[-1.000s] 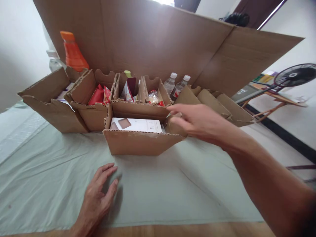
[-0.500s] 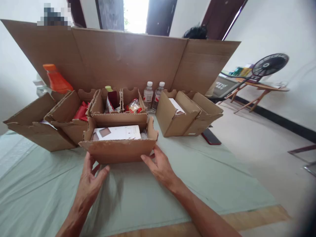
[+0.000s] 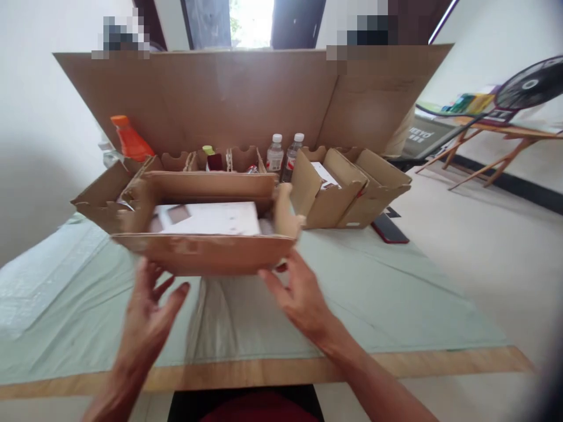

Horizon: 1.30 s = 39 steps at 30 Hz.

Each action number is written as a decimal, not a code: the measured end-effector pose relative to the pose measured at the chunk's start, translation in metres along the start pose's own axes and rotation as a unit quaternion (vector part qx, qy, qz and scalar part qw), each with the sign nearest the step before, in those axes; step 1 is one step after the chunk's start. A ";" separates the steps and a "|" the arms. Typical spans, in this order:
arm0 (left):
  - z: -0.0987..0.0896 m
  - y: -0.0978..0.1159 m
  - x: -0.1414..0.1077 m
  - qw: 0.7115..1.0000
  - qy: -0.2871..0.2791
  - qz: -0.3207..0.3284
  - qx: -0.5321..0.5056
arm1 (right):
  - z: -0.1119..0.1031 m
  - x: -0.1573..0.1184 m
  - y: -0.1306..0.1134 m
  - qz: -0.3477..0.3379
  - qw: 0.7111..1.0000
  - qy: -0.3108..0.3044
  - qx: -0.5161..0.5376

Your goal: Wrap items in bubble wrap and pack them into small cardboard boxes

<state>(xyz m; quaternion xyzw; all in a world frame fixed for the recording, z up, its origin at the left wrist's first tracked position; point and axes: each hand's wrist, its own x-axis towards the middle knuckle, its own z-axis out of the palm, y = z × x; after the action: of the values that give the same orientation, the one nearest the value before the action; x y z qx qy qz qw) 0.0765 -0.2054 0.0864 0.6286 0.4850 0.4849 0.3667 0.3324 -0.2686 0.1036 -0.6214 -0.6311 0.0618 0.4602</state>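
Note:
A small open cardboard box point(image 3: 211, 255) hangs a little above the green cloth, held between both hands at its lower corners. Inside it lies a white carton point(image 3: 220, 218), with something clear and blurred at its right end. My left hand point(image 3: 152, 308) supports the box's lower left, its thumb apart from the fingers. At the lower right corner, my right hand point(image 3: 297, 293) has its fingers under the box and its thumb near the front face. The undersides of both hands' grips are partly hidden by the box.
More cardboard boxes point(image 3: 329, 205) stand behind and to both sides. Two clear bottles point(image 3: 275, 155) and an orange bottle point(image 3: 132, 140) are before a tall cardboard panel point(image 3: 246, 105). A dark phone point(image 3: 390, 230) lies right. Bubble wrap point(image 3: 44, 275) lies left.
The box has come up and closer with both hands, and now covers part of the boxes behind. The view has shifted, showing the table's front edge.

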 end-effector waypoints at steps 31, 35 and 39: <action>0.216 -0.050 -0.017 0.941 -0.279 0.189 -0.034 | -0.075 -0.053 0.155 0.014 0.988 0.044 -0.150; 0.209 -0.050 -0.010 0.945 -0.273 0.176 -0.026 | -0.067 -0.050 0.164 -0.064 0.977 0.050 -0.199; 0.216 -0.043 0.024 0.968 -0.219 0.124 0.019 | -0.061 -0.016 0.177 -0.026 0.975 0.036 -0.217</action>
<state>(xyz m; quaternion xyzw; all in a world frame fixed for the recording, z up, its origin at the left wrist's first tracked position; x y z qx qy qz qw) 0.2756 -0.1689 -0.0043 0.7817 0.3204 0.3672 0.3891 0.4983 -0.2732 0.0151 -0.6916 -0.6281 -0.1109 0.3389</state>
